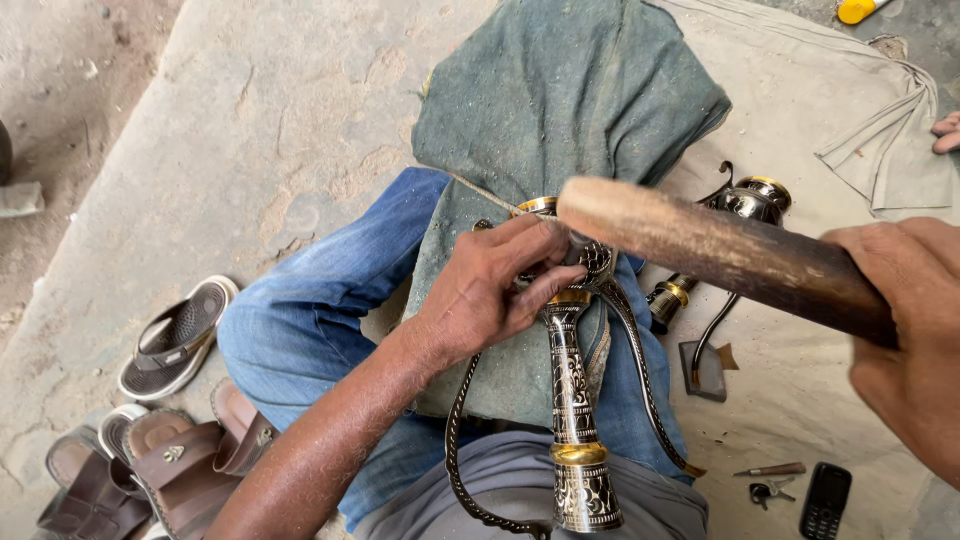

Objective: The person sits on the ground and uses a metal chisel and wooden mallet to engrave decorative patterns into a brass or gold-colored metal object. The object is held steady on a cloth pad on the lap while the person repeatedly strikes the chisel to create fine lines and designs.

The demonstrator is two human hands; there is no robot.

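Fingers, left: the left hand [495, 290] had its fingers [540, 290] closed round the upper part of the engraved black-and-brass vase [575, 400], which lay along the person's lap.
Fingers, right: the right hand [915, 340], to the right of the vase, gripped the wooden mallet [720, 255]; its pale end hung just over the vase's top.
Vase handles: thin curved strips ran down both sides of the vase's stem.
Cloth: a green cloth [570, 90] lay under the vase, over the jeans [320, 300].
Right of the vase: a black phone [826, 500], keys [770, 491] and a small tool [768, 469] lay on the floor.
Left of the vase: sandals [175, 340] lay well apart.
Beyond the vase: a second brass vessel [745, 205] lay on a pale sheet [890, 150].
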